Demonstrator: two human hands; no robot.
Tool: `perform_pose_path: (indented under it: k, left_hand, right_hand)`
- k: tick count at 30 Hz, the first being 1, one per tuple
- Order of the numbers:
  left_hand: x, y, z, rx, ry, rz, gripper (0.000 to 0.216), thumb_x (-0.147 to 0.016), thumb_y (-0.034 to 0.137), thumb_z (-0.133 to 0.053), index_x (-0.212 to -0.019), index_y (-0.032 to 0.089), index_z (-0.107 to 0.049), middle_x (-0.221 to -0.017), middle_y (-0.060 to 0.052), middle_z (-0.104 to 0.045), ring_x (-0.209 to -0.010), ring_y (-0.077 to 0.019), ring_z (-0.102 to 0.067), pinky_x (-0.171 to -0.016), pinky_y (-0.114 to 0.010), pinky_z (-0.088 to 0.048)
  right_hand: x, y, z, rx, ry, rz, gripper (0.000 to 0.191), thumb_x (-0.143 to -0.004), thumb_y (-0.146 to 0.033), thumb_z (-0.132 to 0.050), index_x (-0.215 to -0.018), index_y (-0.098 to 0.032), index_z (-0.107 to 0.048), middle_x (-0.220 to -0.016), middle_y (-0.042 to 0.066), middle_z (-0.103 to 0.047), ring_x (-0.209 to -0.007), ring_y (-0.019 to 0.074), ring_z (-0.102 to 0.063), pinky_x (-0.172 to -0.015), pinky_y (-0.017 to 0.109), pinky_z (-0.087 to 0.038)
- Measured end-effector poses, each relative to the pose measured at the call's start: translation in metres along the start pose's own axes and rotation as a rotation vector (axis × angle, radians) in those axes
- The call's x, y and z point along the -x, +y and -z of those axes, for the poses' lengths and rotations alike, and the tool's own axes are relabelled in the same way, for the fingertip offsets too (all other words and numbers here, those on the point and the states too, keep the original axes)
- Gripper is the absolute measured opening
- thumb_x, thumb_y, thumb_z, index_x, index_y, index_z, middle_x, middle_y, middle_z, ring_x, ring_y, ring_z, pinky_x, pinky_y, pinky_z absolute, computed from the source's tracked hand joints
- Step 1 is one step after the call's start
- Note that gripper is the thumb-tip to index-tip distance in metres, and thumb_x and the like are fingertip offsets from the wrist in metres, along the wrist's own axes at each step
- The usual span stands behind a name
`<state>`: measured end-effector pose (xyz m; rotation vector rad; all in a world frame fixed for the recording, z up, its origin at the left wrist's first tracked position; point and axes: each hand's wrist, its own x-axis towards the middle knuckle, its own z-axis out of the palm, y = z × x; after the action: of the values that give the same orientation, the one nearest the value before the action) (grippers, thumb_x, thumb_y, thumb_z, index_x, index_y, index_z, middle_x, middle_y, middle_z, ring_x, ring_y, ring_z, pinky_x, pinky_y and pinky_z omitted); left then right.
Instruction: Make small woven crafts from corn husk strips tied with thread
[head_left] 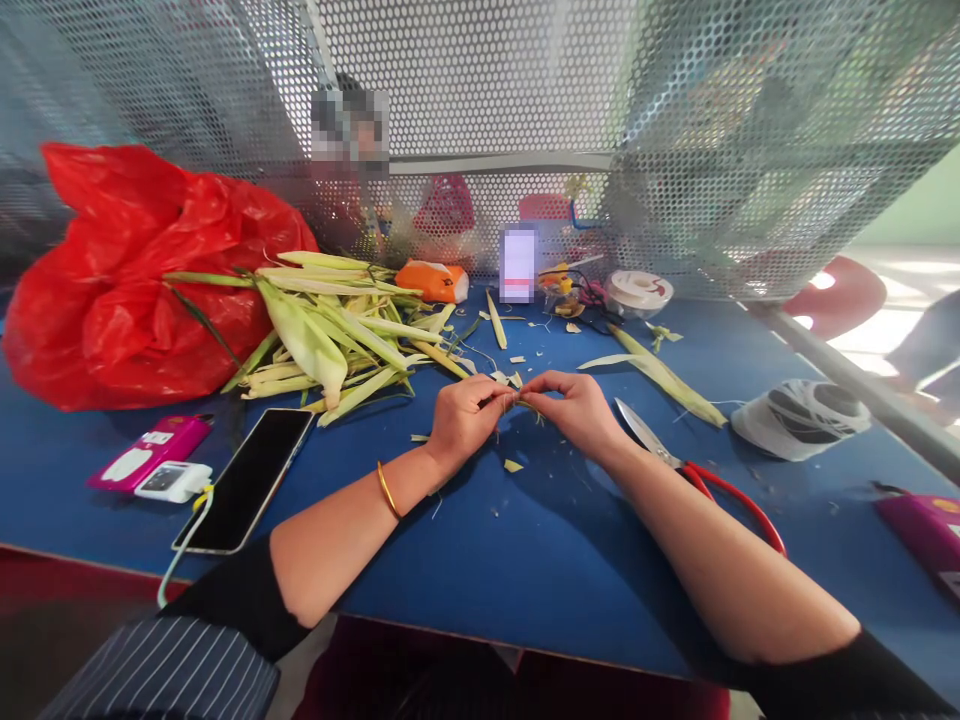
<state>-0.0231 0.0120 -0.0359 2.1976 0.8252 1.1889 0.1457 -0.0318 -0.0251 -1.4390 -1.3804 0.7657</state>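
My left hand (pixel 466 412) and my right hand (pixel 571 405) meet over the middle of the blue table, fingertips pinched close together. Between them is a small, thin piece of corn husk (pixel 531 408), mostly covered by the fingers. Beyond my left hand lies a heap of pale green corn husks (pixel 352 330). One separate husk strip (pixel 664 378) rests past my right hand. Red-handled scissors (pixel 697 475) lie partly under my right forearm, blades pointing away. A small husk scrap (pixel 513 466) sits just below the hands.
A red plastic bag (pixel 150 280) bulges at the left. A black phone (pixel 247 480), a white charger (pixel 174 481) and a purple packet (pixel 150 452) lie near it. A grey-and-white thread spool (pixel 799 420) and white tape roll (pixel 639 292) stand right. Perforated metal panels (pixel 480 80) border the back.
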Motion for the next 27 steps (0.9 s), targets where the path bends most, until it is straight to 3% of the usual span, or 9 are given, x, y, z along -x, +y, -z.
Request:
perform_pose_path:
  k: [6, 10, 13, 18, 27]
  left_hand:
    - [-0.0006, 0.0003, 0.0004, -0.017, -0.001, -0.038, 0.012, -0.086, 0.02, -0.064, -0.08, 0.018, -0.074, -0.071, -0.001, -0.068, -0.067, -0.0117, -0.063, -0.062, -0.021, -0.045]
    - [-0.0015, -0.0019, 0.0005, -0.037, -0.003, -0.072, 0.012, -0.086, 0.018, -0.063, -0.079, 0.018, -0.073, -0.072, -0.002, -0.069, -0.067, -0.0116, -0.062, -0.063, -0.022, -0.045]
    - [-0.0018, -0.0033, 0.0005, -0.057, -0.004, -0.128, 0.013, -0.087, 0.019, -0.062, -0.08, 0.018, -0.073, -0.074, -0.002, -0.07, -0.069, -0.0119, -0.063, -0.065, -0.022, -0.046]
    - [-0.0009, -0.0028, 0.0008, -0.109, 0.003, -0.209, 0.017, -0.09, 0.023, -0.059, -0.083, 0.017, -0.073, -0.077, -0.004, -0.071, -0.071, -0.0124, -0.064, -0.065, -0.022, -0.047]
    - [-0.0008, -0.0019, 0.0011, -0.094, 0.003, -0.175, 0.018, -0.09, 0.025, -0.058, -0.082, 0.019, -0.073, -0.076, -0.003, -0.071, -0.069, -0.0123, -0.063, -0.065, -0.023, -0.047]
  right_hand:
    - [-0.0008, -0.0026, 0.0041, 0.11, 0.024, 0.077, 0.013, -0.071, -0.03, -0.059, -0.069, -0.021, -0.068, -0.074, 0.001, -0.069, -0.073, 0.0179, -0.061, -0.071, 0.03, -0.043]
    - [-0.0037, 0.0003, 0.0059, -0.014, 0.015, -0.025, 0.013, -0.071, -0.031, -0.057, -0.068, -0.02, -0.063, -0.065, -0.002, -0.063, -0.067, 0.016, -0.057, -0.067, 0.029, -0.042]
    - [-0.0053, 0.0003, 0.0071, -0.171, 0.003, -0.106, 0.017, -0.071, -0.036, -0.06, -0.068, -0.02, -0.064, -0.07, -0.001, -0.066, -0.074, 0.0169, -0.06, -0.073, 0.03, -0.044]
    - [-0.0022, -0.0004, 0.0033, -0.209, -0.168, -0.232, 0.022, -0.064, -0.039, -0.071, -0.074, -0.019, -0.075, -0.071, 0.001, -0.071, -0.067, 0.0155, -0.059, -0.069, 0.03, -0.043]
    - [0.001, -0.005, -0.0009, -0.29, -0.092, -0.27, 0.018, -0.059, -0.036, -0.075, -0.067, -0.019, -0.073, -0.068, 0.0, -0.069, -0.064, 0.0136, -0.056, -0.066, 0.029, -0.04]
